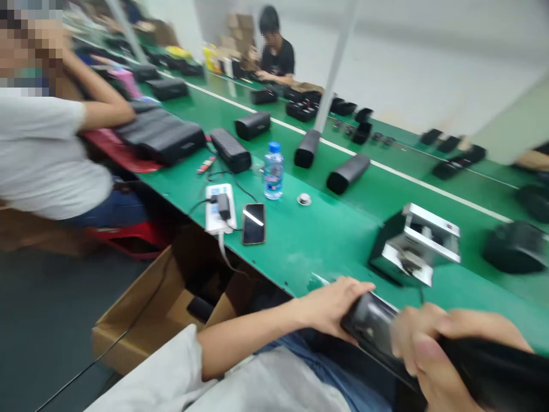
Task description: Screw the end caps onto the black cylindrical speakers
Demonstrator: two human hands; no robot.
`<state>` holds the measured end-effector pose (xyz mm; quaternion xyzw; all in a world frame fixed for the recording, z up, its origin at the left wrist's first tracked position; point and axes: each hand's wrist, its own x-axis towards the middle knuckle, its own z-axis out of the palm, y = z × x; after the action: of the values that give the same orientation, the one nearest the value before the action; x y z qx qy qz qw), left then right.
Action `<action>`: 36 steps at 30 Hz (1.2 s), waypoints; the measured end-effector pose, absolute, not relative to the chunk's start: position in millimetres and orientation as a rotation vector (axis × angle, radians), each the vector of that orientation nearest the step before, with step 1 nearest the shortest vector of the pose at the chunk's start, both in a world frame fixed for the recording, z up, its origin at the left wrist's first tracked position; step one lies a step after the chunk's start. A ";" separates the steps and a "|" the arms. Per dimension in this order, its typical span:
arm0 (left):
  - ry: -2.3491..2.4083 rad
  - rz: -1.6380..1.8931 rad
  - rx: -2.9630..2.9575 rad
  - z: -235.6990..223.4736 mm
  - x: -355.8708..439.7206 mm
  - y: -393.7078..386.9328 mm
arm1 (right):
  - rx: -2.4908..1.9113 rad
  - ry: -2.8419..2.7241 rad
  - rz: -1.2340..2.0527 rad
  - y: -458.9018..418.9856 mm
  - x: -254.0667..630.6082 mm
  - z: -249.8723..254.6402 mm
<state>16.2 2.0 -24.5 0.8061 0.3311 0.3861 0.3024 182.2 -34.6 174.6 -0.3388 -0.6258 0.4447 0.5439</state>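
My left hand [332, 306] grips the near-left end of a long black casing [373, 321] with a glossy face, held over my lap at the table edge. My right hand [441, 349] is closed and smeared by motion, above the casing's other end. A dark, rounded, elongated object [493, 366] runs from its fingers to the right edge of the picture; its kind is too blurred to tell. Just beyond the casing stands a silver-and-black fixture [414, 246] with an open metal frame.
On the green table [291, 246] are a phone [254, 224], a white power strip [220, 209], a water bottle [273, 171], a small round metal part [304, 199] and several black speaker-like boxes [348, 173]. An open carton [141, 326] sits below. People work at left and across.
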 end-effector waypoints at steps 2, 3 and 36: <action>0.906 1.035 2.125 -19.1 13.4 -3.6 | -0.770 -1.426 1.032 -33.5 187.4 200.8; 0.926 1.034 2.112 -16.9 11.8 -5.0 | -0.729 -1.402 1.028 -28.5 190.5 215.2; 0.987 0.906 2.065 -3.8 6.1 -4.9 | -0.792 -1.240 0.451 147.0 219.8 205.7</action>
<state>6.1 -4.9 -3.8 0.7908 0.3781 0.3471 0.3335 219.8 147.0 205.7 -0.3579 -0.5608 0.2039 0.7182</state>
